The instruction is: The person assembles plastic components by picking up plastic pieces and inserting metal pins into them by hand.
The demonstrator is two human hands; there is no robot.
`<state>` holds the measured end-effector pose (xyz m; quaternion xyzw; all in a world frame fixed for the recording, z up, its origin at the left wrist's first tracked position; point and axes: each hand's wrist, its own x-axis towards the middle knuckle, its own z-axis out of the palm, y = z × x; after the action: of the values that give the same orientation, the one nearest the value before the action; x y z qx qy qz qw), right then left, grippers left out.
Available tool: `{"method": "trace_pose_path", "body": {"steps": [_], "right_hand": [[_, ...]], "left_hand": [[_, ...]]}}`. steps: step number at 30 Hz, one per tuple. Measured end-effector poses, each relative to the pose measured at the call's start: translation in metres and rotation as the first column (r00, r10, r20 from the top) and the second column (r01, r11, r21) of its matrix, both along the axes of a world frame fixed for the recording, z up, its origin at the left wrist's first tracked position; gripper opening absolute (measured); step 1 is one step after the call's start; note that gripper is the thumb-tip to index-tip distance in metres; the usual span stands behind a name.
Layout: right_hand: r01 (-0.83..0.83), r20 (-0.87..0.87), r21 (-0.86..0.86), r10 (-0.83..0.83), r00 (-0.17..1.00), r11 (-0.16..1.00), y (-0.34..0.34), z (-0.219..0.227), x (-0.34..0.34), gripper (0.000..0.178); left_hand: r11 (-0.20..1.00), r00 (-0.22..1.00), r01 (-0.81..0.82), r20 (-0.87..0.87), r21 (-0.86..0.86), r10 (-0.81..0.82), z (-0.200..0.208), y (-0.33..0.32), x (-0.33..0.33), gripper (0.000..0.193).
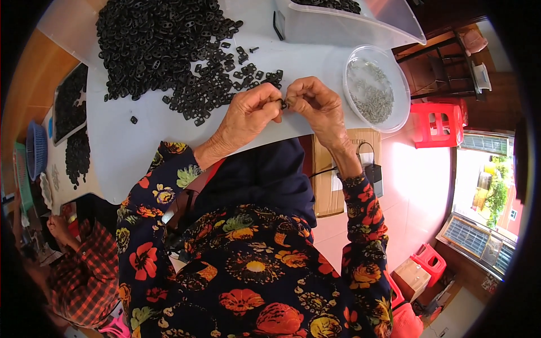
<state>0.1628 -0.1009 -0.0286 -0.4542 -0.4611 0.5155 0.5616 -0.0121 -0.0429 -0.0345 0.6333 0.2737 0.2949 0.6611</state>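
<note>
My left hand point(248, 116) is closed in a pinch on a small black plastic part point(282, 103) near the table's front edge. Against it, the right hand point(320, 107) has its thumb and forefinger pressed together. Whatever those right fingertips grip is too small to make out. Just beyond my left hand, loose black two-holed plastic pieces point(205, 93) spread out from a large heap point(152, 48). To the right of my right hand stands a clear round tub point(403, 104) with many small silvery metal pins or screws point(373, 104) in it.
A clear plastic bin point(349, 28) with more black parts stands at the back of the white table point(304, 59). Further left, a co-worker in a checked shirt point(84, 270) sits by a tray point(56, 127) of black pieces. Red stools point(434, 125) and a cardboard box point(332, 200) are at right.
</note>
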Motion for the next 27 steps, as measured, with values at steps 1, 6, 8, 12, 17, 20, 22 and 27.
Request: {"method": "trace_pose_path", "body": {"steps": [1, 6, 8, 12, 17, 20, 22, 27], "right_hand": [[0.001, -0.015, 0.008, -0.001, 1.000, 1.000, 0.0000, 0.0002, -0.0001, 0.014], [0.004, -0.007, 0.017, -0.004, 1.000, 1.000, -0.0001, -0.0005, -0.0001, 0.013], [0.001, -0.014, 0.007, -0.001, 1.000, 1.000, -0.0001, -0.0003, -0.0002, 0.013], [-0.005, -0.010, 0.013, 0.005, 1.000, 1.000, 0.0002, -0.0021, -0.0005, 0.014], [0.008, 0.007, 0.055, -0.008, 1.000, 0.998, -0.0010, -0.0032, -0.0002, 0.015], [0.005, -0.020, 0.058, -0.004, 1.000, 0.998, -0.0005, -0.0040, 0.0002, 0.016], [0.009, -0.053, 0.027, -0.007, 0.999, 1.000, 0.0001, -0.0061, 0.0016, 0.016], [0.010, 0.002, 0.038, -0.010, 1.000, 0.999, -0.0005, -0.0035, -0.0012, 0.016]], "left_hand": [[1.000, 1.000, 0.000, 0.000, 0.000, 0.000, -0.0002, -0.0001, 0.0001, 0.006], [0.999, 0.999, -0.028, 0.046, 0.027, 0.027, -0.0020, -0.0016, 0.0025, 0.003], [0.999, 0.999, -0.026, 0.038, 0.036, 0.025, -0.0018, -0.0015, 0.0020, 0.003], [0.998, 1.000, -0.019, 0.017, 0.062, 0.018, -0.0022, -0.0012, 0.0015, 0.003], [0.998, 0.999, -0.030, 0.013, 0.058, 0.030, -0.0014, -0.0023, 0.0031, 0.003], [0.999, 0.999, -0.030, 0.028, 0.034, 0.029, -0.0022, -0.0016, 0.0021, 0.004], [1.000, 0.999, -0.024, 0.048, 0.018, 0.023, -0.0022, -0.0014, 0.0024, 0.004], [1.000, 1.000, -0.022, 0.022, 0.011, 0.022, -0.0011, -0.0014, 0.0024, 0.005]]}}
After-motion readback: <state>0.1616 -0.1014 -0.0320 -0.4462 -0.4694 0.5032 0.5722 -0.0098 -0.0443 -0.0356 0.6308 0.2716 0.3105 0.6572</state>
